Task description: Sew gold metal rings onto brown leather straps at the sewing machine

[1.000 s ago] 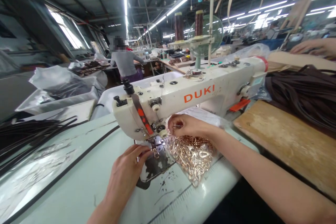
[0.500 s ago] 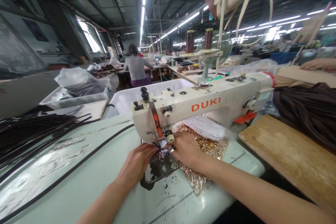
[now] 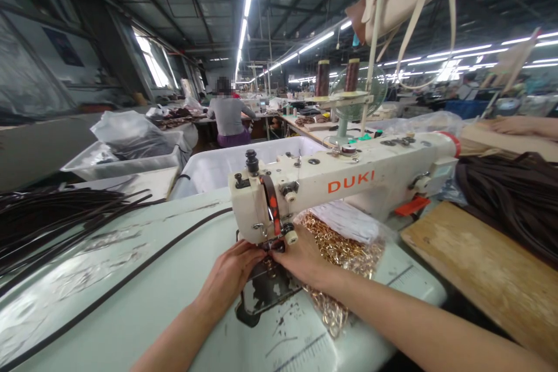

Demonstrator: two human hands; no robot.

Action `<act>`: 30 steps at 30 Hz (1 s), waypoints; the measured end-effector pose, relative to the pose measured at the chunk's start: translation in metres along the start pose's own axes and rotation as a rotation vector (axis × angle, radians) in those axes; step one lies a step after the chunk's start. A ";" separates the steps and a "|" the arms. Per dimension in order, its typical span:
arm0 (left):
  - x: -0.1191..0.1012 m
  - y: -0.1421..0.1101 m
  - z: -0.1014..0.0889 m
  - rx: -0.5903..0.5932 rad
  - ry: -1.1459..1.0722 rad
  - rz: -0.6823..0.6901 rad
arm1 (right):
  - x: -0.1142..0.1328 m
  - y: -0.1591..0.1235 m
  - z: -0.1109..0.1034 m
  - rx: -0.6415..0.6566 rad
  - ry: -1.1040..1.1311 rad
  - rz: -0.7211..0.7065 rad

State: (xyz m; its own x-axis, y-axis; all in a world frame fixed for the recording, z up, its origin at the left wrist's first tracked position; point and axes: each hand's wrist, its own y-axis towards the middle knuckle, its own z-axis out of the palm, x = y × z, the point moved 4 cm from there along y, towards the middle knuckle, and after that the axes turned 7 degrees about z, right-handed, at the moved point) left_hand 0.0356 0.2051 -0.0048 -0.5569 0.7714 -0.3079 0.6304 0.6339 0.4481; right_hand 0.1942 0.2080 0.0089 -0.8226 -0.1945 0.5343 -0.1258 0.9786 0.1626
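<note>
My left hand (image 3: 235, 267) is closed, its fingertips pinched on the end of a dark strap (image 3: 183, 242) beneath the head of a white sewing machine (image 3: 305, 186). From the other side my right hand (image 3: 307, 256) reaches in with bent fingers, gripping the same spot; its fingertips are partly hidden by the machine head. A small gold metal clasp (image 3: 271, 267) hangs at the strap end between both hands, over the worn dark needle plate (image 3: 265, 290). Beside my right hand lies a clear bag of gold metal clasps (image 3: 344, 244), partly under my forearm.
Dark straps (image 3: 56, 209) are heaped at the left of the table, more dark strips (image 3: 510, 197) at the right by a wooden board (image 3: 483, 261). A white bin (image 3: 209, 165) stands behind the machine. Another person (image 3: 229, 119) sits farther back; someone's hand (image 3: 518, 125) shows at right.
My fingertips have drawn closer together at the needle, and my right fingers have lowered onto the strap end. The machine appears slightly farther right and lower as the view shifted.
</note>
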 end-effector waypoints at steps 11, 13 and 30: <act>-0.004 0.002 -0.003 0.018 0.014 0.002 | -0.013 -0.011 -0.013 0.107 -0.070 -0.117; -0.004 0.002 -0.002 0.015 0.008 0.008 | -0.013 -0.013 -0.011 0.123 -0.148 -0.166; -0.010 -0.004 0.001 0.054 -0.004 0.059 | -0.010 -0.026 -0.017 0.205 -0.120 -0.357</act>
State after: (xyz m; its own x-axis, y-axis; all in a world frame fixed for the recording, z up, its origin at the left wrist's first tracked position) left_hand 0.0392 0.1948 -0.0049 -0.5156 0.8077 -0.2861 0.6904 0.5893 0.4196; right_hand 0.2147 0.1831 0.0135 -0.7649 -0.5260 0.3718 -0.5120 0.8468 0.1446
